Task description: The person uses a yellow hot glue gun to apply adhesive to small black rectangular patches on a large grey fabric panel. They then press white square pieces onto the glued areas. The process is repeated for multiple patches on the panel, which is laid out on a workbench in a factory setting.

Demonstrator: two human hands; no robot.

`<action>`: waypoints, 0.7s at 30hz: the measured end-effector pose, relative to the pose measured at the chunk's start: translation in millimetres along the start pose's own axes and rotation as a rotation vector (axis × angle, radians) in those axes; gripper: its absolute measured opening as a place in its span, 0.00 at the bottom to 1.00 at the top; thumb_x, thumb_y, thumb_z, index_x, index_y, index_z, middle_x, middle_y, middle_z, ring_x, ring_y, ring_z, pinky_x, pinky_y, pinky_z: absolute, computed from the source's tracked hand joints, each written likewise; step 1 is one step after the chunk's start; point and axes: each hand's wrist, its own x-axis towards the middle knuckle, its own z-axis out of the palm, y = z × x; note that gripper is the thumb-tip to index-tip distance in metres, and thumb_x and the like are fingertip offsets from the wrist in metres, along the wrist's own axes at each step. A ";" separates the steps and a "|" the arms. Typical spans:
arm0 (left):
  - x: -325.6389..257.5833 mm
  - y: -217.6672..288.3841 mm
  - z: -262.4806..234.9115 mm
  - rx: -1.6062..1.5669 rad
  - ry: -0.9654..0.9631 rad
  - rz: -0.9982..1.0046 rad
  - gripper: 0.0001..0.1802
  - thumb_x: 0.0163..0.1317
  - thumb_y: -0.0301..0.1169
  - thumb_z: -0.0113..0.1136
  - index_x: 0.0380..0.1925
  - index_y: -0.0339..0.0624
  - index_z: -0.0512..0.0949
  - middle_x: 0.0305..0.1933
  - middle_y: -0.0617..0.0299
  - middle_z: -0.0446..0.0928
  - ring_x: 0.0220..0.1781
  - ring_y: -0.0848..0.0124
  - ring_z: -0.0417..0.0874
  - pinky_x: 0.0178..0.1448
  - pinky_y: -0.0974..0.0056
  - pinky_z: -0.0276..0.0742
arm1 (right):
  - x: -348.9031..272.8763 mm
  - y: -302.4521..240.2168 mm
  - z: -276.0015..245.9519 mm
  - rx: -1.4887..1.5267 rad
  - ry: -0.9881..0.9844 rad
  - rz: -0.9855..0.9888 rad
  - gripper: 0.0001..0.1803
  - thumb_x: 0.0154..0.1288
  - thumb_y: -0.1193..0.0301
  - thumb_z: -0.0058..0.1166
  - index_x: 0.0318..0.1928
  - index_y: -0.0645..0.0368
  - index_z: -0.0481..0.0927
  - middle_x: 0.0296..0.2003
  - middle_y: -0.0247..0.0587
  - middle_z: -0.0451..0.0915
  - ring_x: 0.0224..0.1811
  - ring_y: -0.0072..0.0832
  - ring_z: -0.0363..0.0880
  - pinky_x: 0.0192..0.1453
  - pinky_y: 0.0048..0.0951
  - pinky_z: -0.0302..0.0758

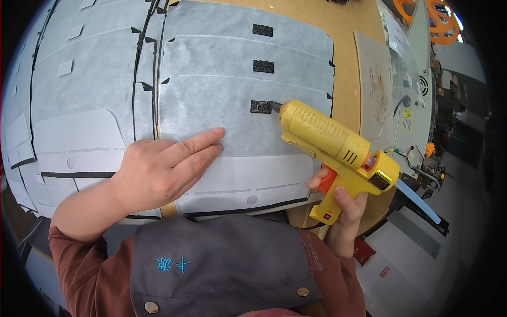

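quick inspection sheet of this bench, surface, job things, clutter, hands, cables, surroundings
surface: wooden bench top, mostly covered by overlapping grey fabric sheets
job's things: yellow glue gun, nozzle at the nearest black patch; two more black patches up the same column; glue stick juts from the gun's rear
clutter: stained board at the bench's right edge
grippers: left hand flat on the fabric, fingers extended; right hand wrapped on the gun's handle, a finger on the orange trigger
cables: dark cord below the gun's handle; wires by the machine
surroundings: pale machine to the right, orange reel top right
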 end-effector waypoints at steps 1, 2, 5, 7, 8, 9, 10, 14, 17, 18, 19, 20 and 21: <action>0.3 0.1 0.2 -0.006 0.004 -0.001 0.18 0.49 0.24 0.68 0.44 0.41 0.82 0.55 0.56 0.83 0.19 0.76 0.76 0.21 0.70 0.70 | -0.5 0.3 -0.2 0.005 -0.003 -0.005 0.31 0.62 0.75 0.55 0.64 0.70 0.63 0.47 0.56 0.78 0.47 0.40 0.81 0.53 0.40 0.77; 0.4 0.2 0.4 -0.011 0.008 -0.002 0.18 0.49 0.24 0.68 0.44 0.41 0.82 0.55 0.56 0.83 0.19 0.76 0.76 0.21 0.70 0.70 | -1.5 0.7 -0.4 0.007 0.000 -0.003 0.31 0.62 0.74 0.55 0.64 0.69 0.63 0.47 0.56 0.78 0.47 0.40 0.81 0.53 0.39 0.77; -0.3 -0.2 -0.2 -0.003 -0.010 0.000 0.18 0.49 0.24 0.68 0.44 0.41 0.82 0.55 0.56 0.82 0.20 0.76 0.77 0.21 0.70 0.71 | -6.2 3.0 -1.5 0.015 0.004 0.002 0.30 0.62 0.74 0.55 0.64 0.70 0.64 0.47 0.57 0.78 0.47 0.40 0.81 0.53 0.39 0.78; 0.1 -0.1 -0.3 -0.005 -0.011 -0.002 0.18 0.49 0.24 0.68 0.44 0.41 0.82 0.55 0.56 0.82 0.20 0.76 0.77 0.22 0.70 0.71 | -8.9 3.8 -3.2 0.016 0.001 0.007 0.30 0.63 0.74 0.55 0.64 0.70 0.64 0.47 0.57 0.78 0.47 0.40 0.81 0.53 0.39 0.78; 0.3 -0.1 -0.4 -0.007 -0.012 -0.002 0.18 0.49 0.24 0.68 0.44 0.41 0.82 0.55 0.56 0.82 0.20 0.76 0.77 0.22 0.70 0.71 | -9.0 3.7 -3.0 0.008 -0.002 -0.002 0.30 0.63 0.74 0.55 0.64 0.70 0.63 0.47 0.57 0.78 0.47 0.40 0.81 0.53 0.39 0.77; 0.1 0.0 -0.5 -0.002 -0.011 -0.002 0.18 0.49 0.24 0.68 0.44 0.41 0.82 0.55 0.56 0.82 0.20 0.76 0.77 0.22 0.71 0.71 | -9.2 3.9 -2.3 0.001 -0.004 -0.011 0.30 0.63 0.74 0.54 0.64 0.70 0.63 0.47 0.57 0.78 0.47 0.40 0.81 0.53 0.39 0.77; -0.3 0.1 -0.4 0.003 -0.010 -0.002 0.18 0.49 0.24 0.68 0.44 0.41 0.82 0.55 0.56 0.82 0.20 0.76 0.77 0.22 0.71 0.71 | -9.3 4.2 -1.3 -0.006 -0.006 -0.021 0.30 0.63 0.74 0.54 0.64 0.70 0.63 0.47 0.57 0.77 0.47 0.40 0.81 0.52 0.39 0.77; -0.1 0.2 1.4 -0.001 0.000 -0.001 0.18 0.49 0.24 0.68 0.44 0.40 0.82 0.55 0.56 0.82 0.21 0.76 0.78 0.22 0.71 0.72 | -7.1 1.9 10.8 -0.121 0.154 0.009 0.36 0.56 0.62 0.58 0.60 0.74 0.66 0.39 0.56 0.81 0.38 0.39 0.84 0.46 0.36 0.80; 0.2 0.2 1.0 -0.003 0.003 -0.002 0.18 0.49 0.24 0.68 0.44 0.40 0.82 0.55 0.56 0.82 0.21 0.76 0.78 0.23 0.71 0.72 | -5.1 0.3 12.1 -0.124 0.156 -0.002 0.36 0.56 0.62 0.58 0.59 0.75 0.66 0.39 0.56 0.81 0.37 0.40 0.84 0.46 0.35 0.80; 0.2 0.5 0.9 -0.001 0.001 -0.002 0.18 0.49 0.24 0.68 0.44 0.40 0.82 0.55 0.56 0.82 0.21 0.76 0.78 0.22 0.71 0.72 | -2.9 0.4 13.0 -0.123 0.157 -0.010 0.36 0.56 0.62 0.59 0.59 0.75 0.66 0.38 0.57 0.81 0.37 0.40 0.84 0.46 0.35 0.80; 0.1 0.8 0.7 0.000 0.000 -0.002 0.18 0.49 0.24 0.68 0.44 0.40 0.82 0.55 0.56 0.82 0.21 0.76 0.78 0.22 0.71 0.72 | -1.5 0.5 13.9 -0.122 0.157 -0.017 0.36 0.56 0.62 0.59 0.59 0.75 0.66 0.38 0.57 0.80 0.37 0.40 0.84 0.46 0.36 0.80; 0.0 1.0 0.6 0.002 -0.001 -0.003 0.18 0.49 0.24 0.68 0.43 0.40 0.82 0.55 0.56 0.82 0.21 0.76 0.78 0.22 0.71 0.72 | -1.1 0.6 14.6 -0.123 0.167 -0.013 0.36 0.56 0.61 0.59 0.59 0.75 0.66 0.38 0.57 0.80 0.37 0.41 0.84 0.45 0.36 0.80; 0.0 0.7 0.4 0.000 -0.003 -0.003 0.18 0.49 0.24 0.68 0.43 0.40 0.82 0.55 0.56 0.82 0.21 0.76 0.78 0.22 0.71 0.72 | -0.5 1.0 15.7 -0.124 0.177 -0.009 0.36 0.56 0.61 0.59 0.59 0.75 0.66 0.38 0.57 0.80 0.37 0.41 0.84 0.45 0.36 0.80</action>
